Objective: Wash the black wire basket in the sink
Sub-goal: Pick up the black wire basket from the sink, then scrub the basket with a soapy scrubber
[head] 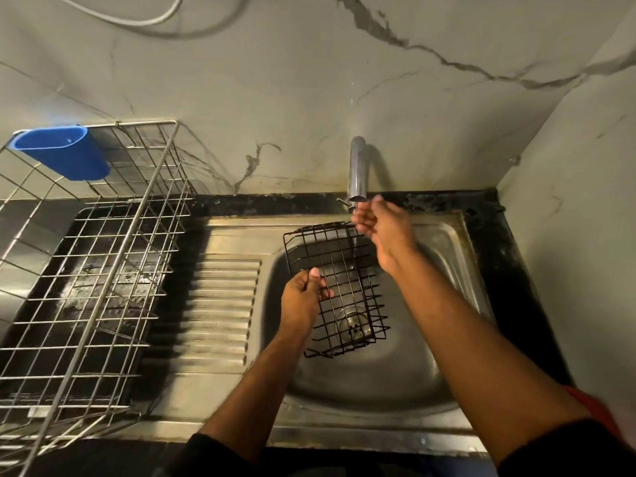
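Observation:
A black wire basket (339,287) hangs tilted over the steel sink (444,342), its far end under the chrome tap (357,170). My left hand (304,297) grips the basket's left rim with curled fingers and the thumb on top. My right hand (382,228) is raised just below the tap's spout, fingers loosely spread, beside the basket's far corner; whether it touches the wire is unclear. A thin stream of water falls from the spout past the right hand into the basket. The drain (354,327) shows through the basket's mesh.
A ribbed steel drainboard (220,304) lies left of the basin. A large metal dish rack (89,270) with a blue plastic cup holder (62,154) stands on the far left. Marble walls close the back and right sides.

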The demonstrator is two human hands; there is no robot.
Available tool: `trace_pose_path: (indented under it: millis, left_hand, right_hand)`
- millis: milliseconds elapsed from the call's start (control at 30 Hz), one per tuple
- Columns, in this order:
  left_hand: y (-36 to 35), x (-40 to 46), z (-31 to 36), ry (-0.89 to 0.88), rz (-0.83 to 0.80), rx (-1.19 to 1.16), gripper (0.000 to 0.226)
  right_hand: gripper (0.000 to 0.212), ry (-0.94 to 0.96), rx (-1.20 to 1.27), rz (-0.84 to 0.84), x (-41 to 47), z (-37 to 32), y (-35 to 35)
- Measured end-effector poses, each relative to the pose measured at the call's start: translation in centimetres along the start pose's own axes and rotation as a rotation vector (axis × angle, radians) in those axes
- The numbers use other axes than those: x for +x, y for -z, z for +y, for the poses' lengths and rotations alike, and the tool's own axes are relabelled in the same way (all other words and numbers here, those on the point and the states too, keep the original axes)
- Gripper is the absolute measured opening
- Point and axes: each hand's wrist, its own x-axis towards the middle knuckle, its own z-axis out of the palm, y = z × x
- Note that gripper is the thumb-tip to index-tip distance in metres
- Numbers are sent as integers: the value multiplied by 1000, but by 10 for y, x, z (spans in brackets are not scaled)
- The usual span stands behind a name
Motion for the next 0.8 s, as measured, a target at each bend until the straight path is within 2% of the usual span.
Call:
trace_pose_path:
  millis: [67, 133, 300, 367, 467, 500, 633, 700, 800]
  left_hand:
    - [2, -2, -1, 12, 12, 12, 34]
    - [3, -4, 0, 24, 8, 27, 33]
    - [2, -9, 4, 7, -35, -40, 33]
    - [-2, -13, 5, -2, -49, -53, 35]
    - [-11, -21, 5, 2, -87, -57, 36]
    - [-16, -25, 5, 0, -105, -47, 37]
    - [-35, -37, 7, -9, -173, -7, 34]
    - [-46, -43, 7, -6, -197, 4, 30]
    - [-61, -50, 5, -35, -217, 72, 30]
  right_hand:
    - [24, -215, 118, -97, 9, -11, -16]
    - [21, -286, 180, -82, 14, -17, -27]
    - [27, -120, -118, -189, -6, -7, -16]
    - [31, -54, -198, -149, -21, 1, 4]
    - [30, -10, -495, -188, -45, 14, 43]
    - [29, -8, -513, -174, -53, 19, 58]
    - [21, 105, -613, 98, -79, 26, 113]
    - [23, 101, -608, 129, -94, 29, 134]
    - [20, 123, -730, 198, -117, 35, 157]
